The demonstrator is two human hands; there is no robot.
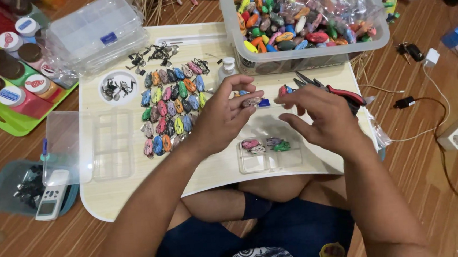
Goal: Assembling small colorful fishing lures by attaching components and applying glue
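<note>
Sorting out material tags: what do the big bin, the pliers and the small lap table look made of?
Big bin: clear plastic, glossy; the colourful pieces show through its walls. Pliers in the right hand: dark metal jaws, red handles, probably plastic or rubber coated. Lap table: pale wood-look top, smooth matt; whether laminate or solid wood cannot be told.

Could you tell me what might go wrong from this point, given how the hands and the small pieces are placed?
The left hand pinches a small grey-brown lure-shaped piece in the air; if it slips, it could fall among the rows of coloured pieces. The right hand holds red-handled pliers with the tips near the left fingers, so a pinch seems possible. The small clear compartment box sits near the lap table's edge and could be nudged off.
</note>
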